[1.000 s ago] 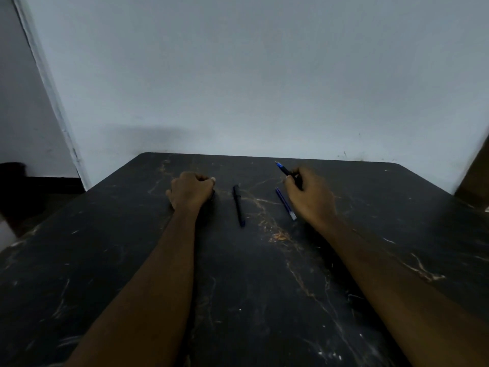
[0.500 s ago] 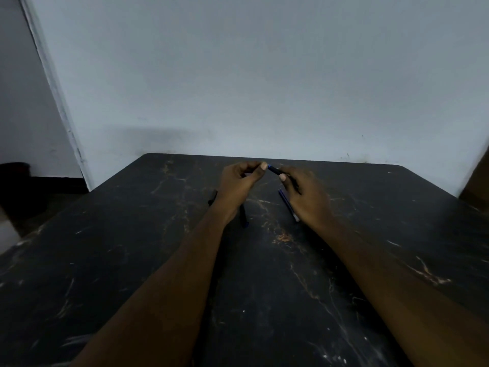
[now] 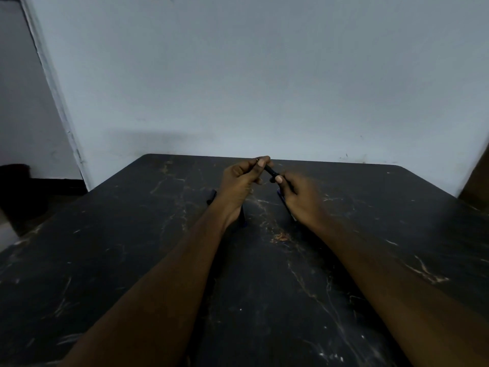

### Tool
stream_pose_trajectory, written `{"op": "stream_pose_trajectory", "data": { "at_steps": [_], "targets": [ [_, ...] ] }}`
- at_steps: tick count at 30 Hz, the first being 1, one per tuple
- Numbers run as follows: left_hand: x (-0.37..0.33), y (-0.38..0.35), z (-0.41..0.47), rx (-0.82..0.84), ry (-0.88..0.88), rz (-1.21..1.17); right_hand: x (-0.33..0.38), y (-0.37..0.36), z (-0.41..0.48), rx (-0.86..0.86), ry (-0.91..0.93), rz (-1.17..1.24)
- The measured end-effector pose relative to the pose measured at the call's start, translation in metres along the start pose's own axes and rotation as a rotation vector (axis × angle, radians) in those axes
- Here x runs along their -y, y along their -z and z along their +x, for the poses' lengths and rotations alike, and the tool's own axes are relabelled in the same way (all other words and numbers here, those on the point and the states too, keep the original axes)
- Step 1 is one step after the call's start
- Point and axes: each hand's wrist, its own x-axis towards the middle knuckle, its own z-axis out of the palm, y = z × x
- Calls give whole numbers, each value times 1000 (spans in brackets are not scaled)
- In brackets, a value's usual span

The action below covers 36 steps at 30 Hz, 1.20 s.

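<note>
Two hands are in view, one left hand (image 3: 239, 181) and one right hand (image 3: 299, 200), and together they pinch one held pen (image 3: 270, 170). Three more slim things lie on the one table (image 3: 132, 260), each partly hidden: one black pen (image 3: 243, 217) by the left wrist, one blue pen (image 3: 281, 195) under the right hand, and one short dark piece (image 3: 211, 197) left of the left wrist, too little showing to tell pen from cap. That makes four slim things, one lifted and three lying
</note>
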Motion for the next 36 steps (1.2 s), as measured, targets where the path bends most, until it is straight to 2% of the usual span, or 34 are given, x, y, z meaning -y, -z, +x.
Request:
{"op": "stream_pose_trajectory", "data": {
  "at_steps": [9, 16, 26, 33, 36],
  "targets": [
    [1, -8, 1, -123, 16, -89, 7, -2, 1, -116, 31, -32],
    [3, -12, -1, -182, 16, -108, 8, 0, -1, -139, 79, -77],
    [0, -9, -1, -80, 20, -117, -3, -2, 0, -115, 56, -47],
    [4, -6, 2, -189, 52, -108, 0, -2, 0, -107, 84, -37],
    [4, -6, 1, -183, 61, -108, 0, -2, 1, -90, 88, -40]
  ]
}}
